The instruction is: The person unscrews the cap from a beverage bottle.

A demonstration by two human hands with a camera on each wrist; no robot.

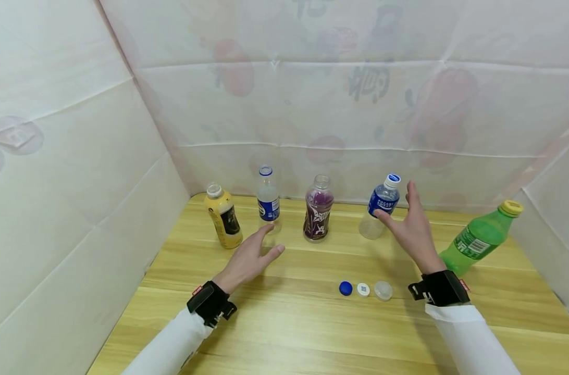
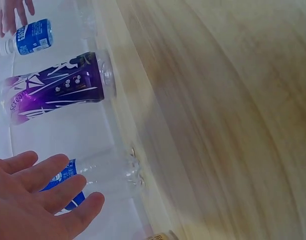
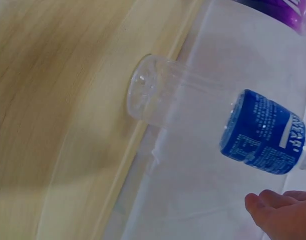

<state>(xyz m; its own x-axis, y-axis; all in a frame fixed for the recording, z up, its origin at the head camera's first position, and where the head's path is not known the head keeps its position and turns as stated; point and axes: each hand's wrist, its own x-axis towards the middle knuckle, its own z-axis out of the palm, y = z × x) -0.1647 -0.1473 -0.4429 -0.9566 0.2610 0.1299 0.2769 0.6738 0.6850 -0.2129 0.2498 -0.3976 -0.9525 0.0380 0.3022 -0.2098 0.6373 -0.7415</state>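
In the head view my right hand point(image 1: 413, 232) is spread beside a clear bottle with a blue label point(image 1: 383, 203), thumb overlapping it. That bottle wears a blue-and-white cap point(image 1: 393, 179). The right wrist view shows the fingers point(image 3: 280, 202) apart from its label. My left hand point(image 1: 248, 260) reaches over the wood with fingers extended, in front of another clear blue-labelled bottle point(image 1: 268, 200), whose mouth is uncapped. Its fingers overlap that bottle's label in the left wrist view. Both hands hold nothing.
An uncapped purple bottle point(image 1: 319, 211) stands between the hands. A yellow bottle point(image 1: 224, 219) is at the left, a green bottle with a yellow cap point(image 1: 479, 239) at the right. Blue point(image 1: 345, 288), white point(image 1: 363, 290) and clear caps point(image 1: 383, 290) lie in a row. Cloth walls point(image 1: 284, 114) enclose the table.
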